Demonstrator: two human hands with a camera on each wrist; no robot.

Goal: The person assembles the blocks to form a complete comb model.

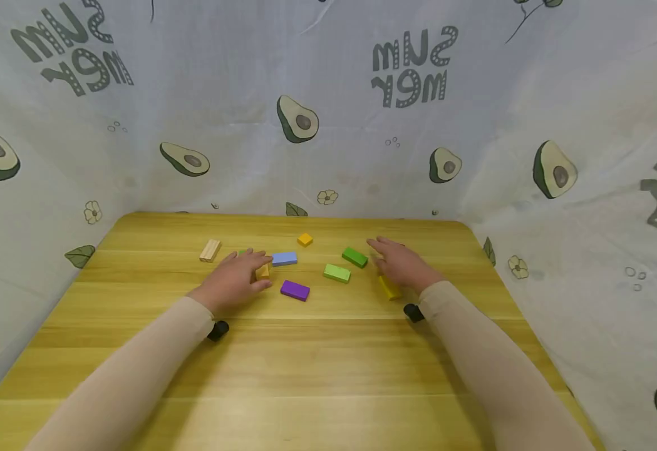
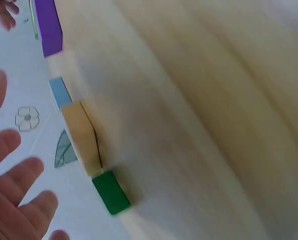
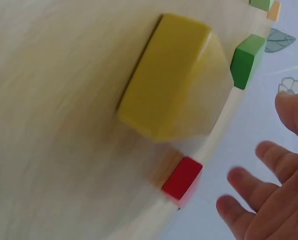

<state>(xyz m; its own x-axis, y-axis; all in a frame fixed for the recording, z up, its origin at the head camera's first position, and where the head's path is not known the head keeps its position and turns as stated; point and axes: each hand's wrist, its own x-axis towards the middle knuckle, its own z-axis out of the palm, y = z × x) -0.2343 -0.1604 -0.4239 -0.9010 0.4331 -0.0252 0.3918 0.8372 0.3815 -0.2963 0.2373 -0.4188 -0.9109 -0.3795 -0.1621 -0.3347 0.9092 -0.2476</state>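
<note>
yellow block (image 1: 389,289) lies on the counter (image 1: 305,382) just under the right hand (image 1: 401,263), while the left hand (image 1: 232,280) hovers by an orange block (image 1: 263,272), both hands' fingers (image 3: 251,187) loosely spread, gripping nothing.

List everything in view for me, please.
Wooden tabletop: 1, brown, underneath
Printed fabric: count unclear, white, surrounding
Unpainted wooden block: 1, beige, leftmost
Small orange block: 1, orange, far middle
Pale orange block: 1, pale orange, left
Blue block: 1, blue, middle
Purple block: 1, purple, middle
Light green block: 1, lime, middle
Dark green blocks: 2, green, left and right
Yellow block: 1, yellow, right
Red block: 1, red, right
Black wrist devices: 2, black, cuffs
Beige sleeves: 2, beige, both arms
Left hand: 1, bare, left
Right hand: 1, bare, right
</note>
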